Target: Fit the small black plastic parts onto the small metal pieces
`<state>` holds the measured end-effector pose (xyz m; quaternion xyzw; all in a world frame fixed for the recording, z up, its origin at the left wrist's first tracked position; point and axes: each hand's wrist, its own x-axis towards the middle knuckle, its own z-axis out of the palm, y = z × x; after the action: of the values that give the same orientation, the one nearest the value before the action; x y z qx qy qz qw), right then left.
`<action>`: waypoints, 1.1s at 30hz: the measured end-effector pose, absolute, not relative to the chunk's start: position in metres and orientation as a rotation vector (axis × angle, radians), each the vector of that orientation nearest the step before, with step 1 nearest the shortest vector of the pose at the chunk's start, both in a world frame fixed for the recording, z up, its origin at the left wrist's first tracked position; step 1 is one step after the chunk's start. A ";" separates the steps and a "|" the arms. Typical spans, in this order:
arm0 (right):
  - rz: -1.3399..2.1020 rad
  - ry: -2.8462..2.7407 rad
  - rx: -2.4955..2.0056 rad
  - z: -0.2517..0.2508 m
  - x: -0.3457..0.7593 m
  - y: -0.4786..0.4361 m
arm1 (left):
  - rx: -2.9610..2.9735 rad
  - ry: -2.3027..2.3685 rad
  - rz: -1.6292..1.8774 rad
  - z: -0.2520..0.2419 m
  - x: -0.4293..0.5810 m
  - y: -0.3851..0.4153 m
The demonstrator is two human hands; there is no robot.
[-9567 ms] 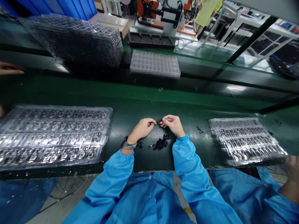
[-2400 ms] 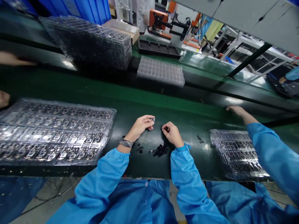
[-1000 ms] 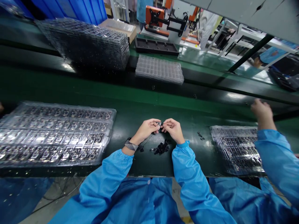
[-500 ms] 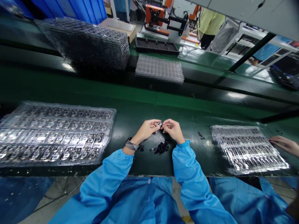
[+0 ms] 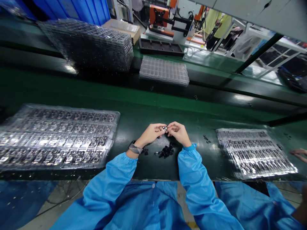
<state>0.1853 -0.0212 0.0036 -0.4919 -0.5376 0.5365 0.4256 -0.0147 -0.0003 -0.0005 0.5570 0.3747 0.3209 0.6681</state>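
Observation:
Between my fingertips, over the middle of the green bench, is a small circuit board [image 5: 164, 128]. My left hand [image 5: 153, 131] is closed on its left side in a pinch. My right hand [image 5: 177, 131] has its fingers pinched together at the board's right edge; whether a tiny part sits in them is too small to see. Just below the hands lies a loose pile of small black pieces [image 5: 166, 150]. A few more black bits [image 5: 145, 151] lie near my left wrist.
Clear trays of circuit boards stand to the left [image 5: 59, 137] and right [image 5: 256, 153]. A co-worker's hand [image 5: 299, 154] is at the far right. Behind are an empty-looking clear tray stack [image 5: 164, 70], a tall tray stack [image 5: 96, 48] and small parts on the dark belt [image 5: 196, 97].
My hands stay almost in place, with the board turned slightly between them. The co-worker's hand has drawn back right from the tray. Small parts on the belt have shifted slightly left.

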 end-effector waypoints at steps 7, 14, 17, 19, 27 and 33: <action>1.407 -1.347 -1.200 0.007 0.191 -0.021 | 1.284 0.818 0.684 0.005 -0.017 -0.001; 1.455 -1.293 -1.171 0.009 0.191 -0.022 | 1.308 0.788 0.698 0.005 -0.020 0.001; 1.455 -1.277 -1.164 0.008 0.191 -0.022 | 1.340 0.780 0.704 0.006 -0.020 0.000; 1.453 -1.276 -1.159 0.007 0.191 -0.022 | 1.359 0.777 0.709 0.007 -0.019 -0.001; 1.452 -1.297 -1.155 0.007 0.190 -0.022 | 1.444 0.826 0.777 0.009 -0.015 -0.002; 1.448 -1.262 -1.139 0.007 0.187 -0.021 | 1.452 0.819 0.811 0.012 -0.014 -0.004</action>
<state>0.1866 -0.0212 0.0075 -0.4583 -0.5080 0.5826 0.4387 -0.0144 -0.0037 0.0122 0.6265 0.3531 0.3499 0.6002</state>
